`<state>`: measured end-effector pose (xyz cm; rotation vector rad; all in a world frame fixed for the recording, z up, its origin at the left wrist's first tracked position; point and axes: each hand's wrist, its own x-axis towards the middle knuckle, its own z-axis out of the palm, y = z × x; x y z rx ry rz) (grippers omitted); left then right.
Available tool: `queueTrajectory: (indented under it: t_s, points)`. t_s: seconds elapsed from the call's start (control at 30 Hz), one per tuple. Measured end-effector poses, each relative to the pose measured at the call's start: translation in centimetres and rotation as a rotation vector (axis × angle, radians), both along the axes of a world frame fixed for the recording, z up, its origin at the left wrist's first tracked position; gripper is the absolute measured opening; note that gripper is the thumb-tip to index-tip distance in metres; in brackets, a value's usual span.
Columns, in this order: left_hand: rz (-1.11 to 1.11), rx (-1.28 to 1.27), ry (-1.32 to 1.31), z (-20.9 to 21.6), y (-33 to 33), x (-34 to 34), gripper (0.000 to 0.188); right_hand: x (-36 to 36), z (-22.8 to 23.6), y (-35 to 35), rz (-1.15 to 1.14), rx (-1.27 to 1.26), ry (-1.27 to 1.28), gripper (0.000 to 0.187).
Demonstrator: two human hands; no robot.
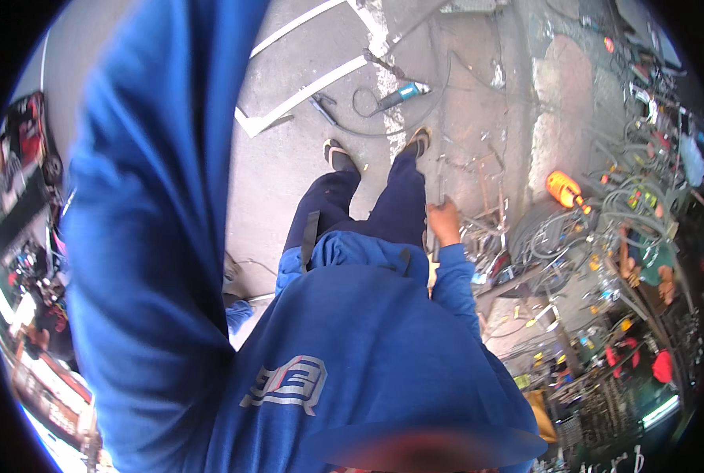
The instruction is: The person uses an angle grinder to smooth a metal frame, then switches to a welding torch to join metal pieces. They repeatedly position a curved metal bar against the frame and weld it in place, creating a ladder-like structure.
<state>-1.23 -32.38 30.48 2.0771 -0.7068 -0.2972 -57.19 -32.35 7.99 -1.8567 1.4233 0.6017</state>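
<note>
The right hand (445, 223) hangs beside the right thigh, fingers curled, seemingly around a slim bar (429, 236) that lies close along the trouser leg (408, 197); whether the grip is truly closed on it I cannot tell. The left sleeve (158, 236) rises along the picture's left side, and its hand is out of view, so that grip cannot be judged. Good handling here would, I judge, mean keeping the bar close to the leg, turning slowly so its ends clear the clutter on the right, and lifting the feet carefully: a cable (383, 134) loops just ahead of the sandals (421, 140), near a teal angle grinder (399, 96) and a pale angled frame (312, 88) on the floor (478, 102). As for containers, an ochre item (541, 415) at the lower right might be a bag, but neither that nor any contents can be made out.
</note>
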Motion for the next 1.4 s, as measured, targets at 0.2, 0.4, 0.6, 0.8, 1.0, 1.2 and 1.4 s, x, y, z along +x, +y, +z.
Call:
queueTrajectory:
  t_s: [0.2,0.4,0.6,0.8,1.0,1.2,1.4]
  points:
    - [0.237,0.329,0.342,-23.1,21.1,-22.8,0.06,7.0,-4.2,1.4,0.595,0.318,0.163,0.063]
    - [0.288,0.98,1.135,-33.8,34.7,-48.4,0.102,14.0,-23.8,-0.3,0.719,0.429,0.372,0.059]
    - [0.372,0.788,1.063,-36.6,34.1,-45.1,0.095,21.9,-43.7,0.2,0.808,-0.031,0.122,0.041]
    - [0.521,0.517,0.993,-36.4,36.8,-45.5,0.079,28.2,-54.7,6.5,-0.123,-0.023,-0.585,0.045]
    - [0.614,0.452,1.035,-37.2,38.1,-44.9,0.076,29.6,-55.3,18.5,0.798,-0.013,-0.031,0.06]
    - [0.593,0.59,1.028,-36.5,36.7,-46.0,0.073,28.3,-58.5,18.2,0.809,0.194,0.181,0.05]
    - [0.526,0.776,1.099,-36.3,32.8,-47.1,0.076,20.8,-41.9,11.7,0.725,0.523,0.313,0.049]
